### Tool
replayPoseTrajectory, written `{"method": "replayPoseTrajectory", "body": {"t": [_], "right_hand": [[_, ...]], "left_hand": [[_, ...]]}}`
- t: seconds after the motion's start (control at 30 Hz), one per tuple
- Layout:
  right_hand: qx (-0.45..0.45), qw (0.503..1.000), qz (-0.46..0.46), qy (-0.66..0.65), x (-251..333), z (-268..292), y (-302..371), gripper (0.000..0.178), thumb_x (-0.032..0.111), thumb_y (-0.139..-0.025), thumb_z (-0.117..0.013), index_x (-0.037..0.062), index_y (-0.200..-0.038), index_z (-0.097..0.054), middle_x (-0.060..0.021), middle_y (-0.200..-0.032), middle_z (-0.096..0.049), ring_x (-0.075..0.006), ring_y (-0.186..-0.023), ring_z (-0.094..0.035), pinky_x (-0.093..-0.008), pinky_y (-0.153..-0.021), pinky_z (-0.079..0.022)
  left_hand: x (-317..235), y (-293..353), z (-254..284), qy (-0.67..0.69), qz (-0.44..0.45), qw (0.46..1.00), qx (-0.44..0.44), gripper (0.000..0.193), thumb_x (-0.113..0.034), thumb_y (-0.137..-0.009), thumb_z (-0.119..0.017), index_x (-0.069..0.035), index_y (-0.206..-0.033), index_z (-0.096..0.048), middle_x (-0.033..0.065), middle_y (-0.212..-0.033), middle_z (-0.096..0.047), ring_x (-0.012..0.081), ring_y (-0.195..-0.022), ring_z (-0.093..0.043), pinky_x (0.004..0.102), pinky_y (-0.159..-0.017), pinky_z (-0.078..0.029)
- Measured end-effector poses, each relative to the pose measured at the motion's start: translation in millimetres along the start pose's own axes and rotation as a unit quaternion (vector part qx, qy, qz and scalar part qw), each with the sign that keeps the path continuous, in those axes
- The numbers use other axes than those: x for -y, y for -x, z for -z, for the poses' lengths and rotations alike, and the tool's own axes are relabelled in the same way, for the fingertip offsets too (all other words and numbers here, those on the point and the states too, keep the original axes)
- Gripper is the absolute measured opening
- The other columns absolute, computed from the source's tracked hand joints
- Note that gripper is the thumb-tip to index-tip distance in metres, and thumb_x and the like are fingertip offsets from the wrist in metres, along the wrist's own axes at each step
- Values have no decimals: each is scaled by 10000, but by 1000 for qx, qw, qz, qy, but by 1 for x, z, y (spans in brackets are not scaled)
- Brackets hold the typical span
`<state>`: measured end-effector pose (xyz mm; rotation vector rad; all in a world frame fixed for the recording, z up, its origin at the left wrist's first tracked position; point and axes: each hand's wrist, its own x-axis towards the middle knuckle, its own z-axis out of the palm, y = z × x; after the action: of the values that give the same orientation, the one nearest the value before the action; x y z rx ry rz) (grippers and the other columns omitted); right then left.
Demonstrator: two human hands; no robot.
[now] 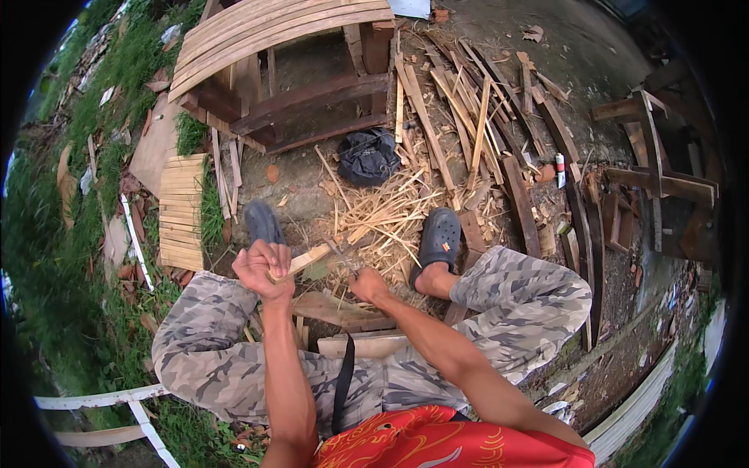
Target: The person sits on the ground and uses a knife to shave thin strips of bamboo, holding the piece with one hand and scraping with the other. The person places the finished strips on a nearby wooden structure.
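Observation:
My left hand (264, 267) is closed around one end of a pale bamboo strip (308, 258), which slants up and to the right between my knees. In my closed right hand (368, 285) is a knife (340, 252), its narrow blade pointing up and left. The blade meets or crosses the strip near its far end; I cannot tell how deep it sits. Beneath both hands lies a heap of thin bamboo shavings (382, 207), spread between my dark clogs (439, 238).
A wooden frame topped with bamboo slats (289, 35) stands ahead. Near it are a black plastic bag (368, 157) and a small slatted panel (182, 210). Long wood offcuts (476, 117) lie to the right, beside a white tube (560, 171). A white metal frame (101, 399) is at lower left.

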<state>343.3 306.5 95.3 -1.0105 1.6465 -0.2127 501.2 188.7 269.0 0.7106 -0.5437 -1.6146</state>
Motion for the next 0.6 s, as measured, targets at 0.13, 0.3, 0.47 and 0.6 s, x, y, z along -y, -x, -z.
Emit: {"method": "replayPoseTrajectory", "body": {"t": [0.13, 0.3, 0.47, 0.6], "right_hand": [[-59, 994, 85, 28, 6, 4, 7, 349, 283, -890, -584, -30, -975, -710, -297, -900, -688, -444, -877, -684, -515, -797, -549], [8, 987, -144, 77, -13, 12, -2, 372, 301, -890, -575, -14, -1021, -721, -269, -996, -711, -413, -970, -696, -503, -850, -552], [-14, 997, 13, 75, -13, -5, -1, 409, 329, -898, -564, -30, -1020, -715, -297, -1001, -697, -430, -984, -686, -504, -871, -546], [-12, 987, -155, 51, -30, 5, 0, 437, 332, -876, -583, -63, -1008, -715, -300, -987, -698, -420, -940, -696, -497, -854, -550]], "left_hand": [[1, 2, 2, -2, -2, 1000, 6, 552, -477, -986, -347, -87, -605, -438, 8, -440, -379, 133, -384, -345, 246, -419, -310], [-4, -3, 5, 12, -3, 1000, 16, 560, -479, -990, -318, -88, -608, -437, 5, -442, -367, 132, -390, -337, 248, -425, -304], [-4, -3, 9, 17, -5, 1000, 4, 559, -484, -984, -333, -86, -605, -434, 6, -441, -371, 134, -385, -338, 248, -420, -303], [-6, -1, 14, 26, -5, 1000, 0, 556, -481, -980, -345, -82, -607, -447, 9, -439, -378, 135, -382, -342, 253, -418, -303]]}}
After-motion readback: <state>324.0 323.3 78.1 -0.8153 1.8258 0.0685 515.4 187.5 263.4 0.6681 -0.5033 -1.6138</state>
